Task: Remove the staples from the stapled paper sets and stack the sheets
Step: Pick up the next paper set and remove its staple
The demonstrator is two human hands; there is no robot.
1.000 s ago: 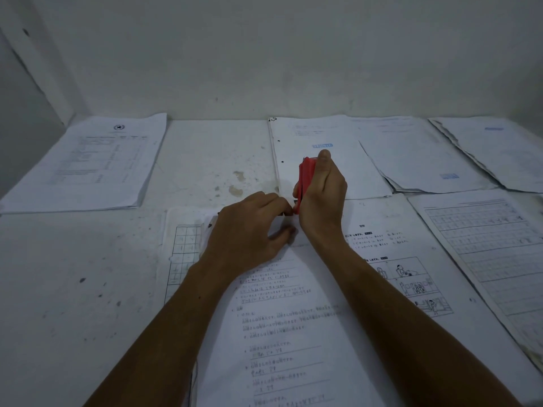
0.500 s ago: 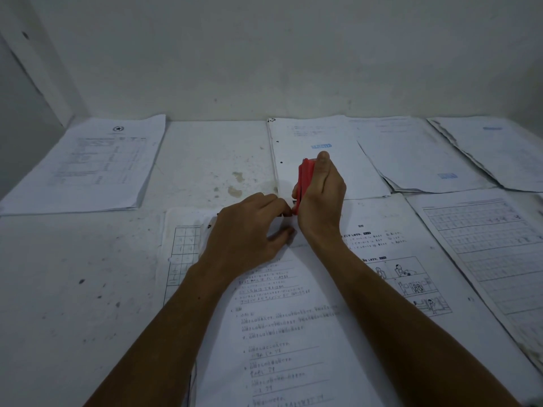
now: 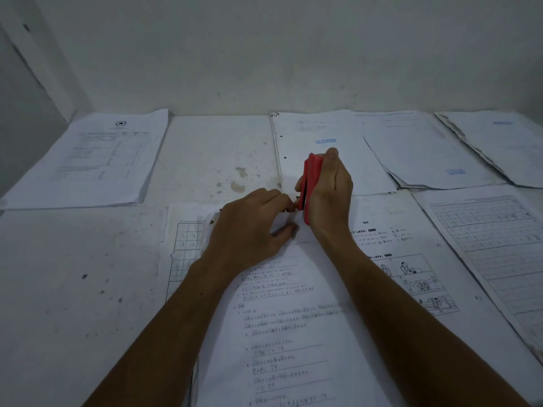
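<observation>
A printed paper set [image 3: 282, 333] lies in front of me, its top edge near the middle of the table. My left hand [image 3: 249, 230] pinches the top corner of this set between thumb and fingers. My right hand [image 3: 330, 195] grips a red staple remover [image 3: 308, 183] held upright, its lower end at that same corner, right beside my left fingertips. The staple itself is hidden behind my fingers.
More paper sets lie around: a thick pile at the back left [image 3: 94, 160], a punched set at the back middle [image 3: 308, 130], overlapping sets at the back right [image 3: 426, 151], a comic worksheet [image 3: 411, 265] and a grid sheet [image 3: 493, 236] on the right. The white table [image 3: 73, 289] is stained.
Almost nothing differs. Both hands stay at the top corner of the paper set, with only a slight shift of the view.
</observation>
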